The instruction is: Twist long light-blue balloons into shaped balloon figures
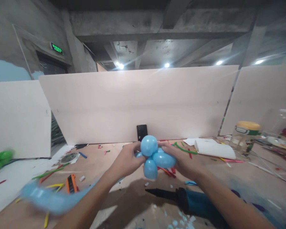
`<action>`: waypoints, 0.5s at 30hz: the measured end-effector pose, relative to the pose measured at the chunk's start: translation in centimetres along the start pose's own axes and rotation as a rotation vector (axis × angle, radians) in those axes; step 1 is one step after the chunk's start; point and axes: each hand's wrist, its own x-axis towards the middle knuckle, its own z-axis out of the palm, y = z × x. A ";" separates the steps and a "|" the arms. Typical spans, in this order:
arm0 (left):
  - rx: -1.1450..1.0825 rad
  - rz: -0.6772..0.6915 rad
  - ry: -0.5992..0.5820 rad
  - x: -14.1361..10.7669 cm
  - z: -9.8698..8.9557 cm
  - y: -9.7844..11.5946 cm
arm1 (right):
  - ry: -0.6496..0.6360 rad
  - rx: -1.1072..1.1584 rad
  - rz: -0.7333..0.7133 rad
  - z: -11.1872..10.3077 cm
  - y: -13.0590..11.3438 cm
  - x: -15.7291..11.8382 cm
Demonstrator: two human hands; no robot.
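Note:
A light blue twisted balloon (149,146) is held up between my two hands, its round bubbles bunched together above the table. My left hand (131,159) grips it from the left, with the thumb and fingers closed on a bubble. From the right, my right hand (181,159) is wrapped around a longer bubble, and some fingers are hidden behind it. A long blue balloon length (54,197), blurred by motion, hangs at the lower left behind my left forearm. Below my hands lies a balloon pump (195,202) with a black nozzle pointing left.
Uninflated balloons and scraps litter the brown table (124,190). An orange tool (71,183) and tape roll (70,158) lie left. A black phone (142,132) leans on the white partition (133,105). White paper (214,149) and a yellow-lidded jar (245,135) sit right; green balloons (1,158) far left.

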 end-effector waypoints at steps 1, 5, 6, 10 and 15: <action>0.046 -0.041 0.073 0.0 0.3 -0.1 | 0.141 -0.170 -0.087 0.4 -0.7 -0.2; 0.257 -0.077 0.191 -0.2 2.0 1.1 | 0.371 -0.642 -0.355 1.6 -1.8 -0.5; 0.283 -0.050 0.192 -0.2 2.4 1.5 | 0.390 -0.669 -0.384 1.7 -1.7 -0.5; 0.147 -0.051 0.157 -0.4 3.3 1.8 | 0.332 -0.586 -0.350 0.9 -1.2 -0.1; -0.109 -0.141 -0.010 -0.2 2.2 0.4 | 0.036 -0.386 -0.323 -0.8 -1.6 0.0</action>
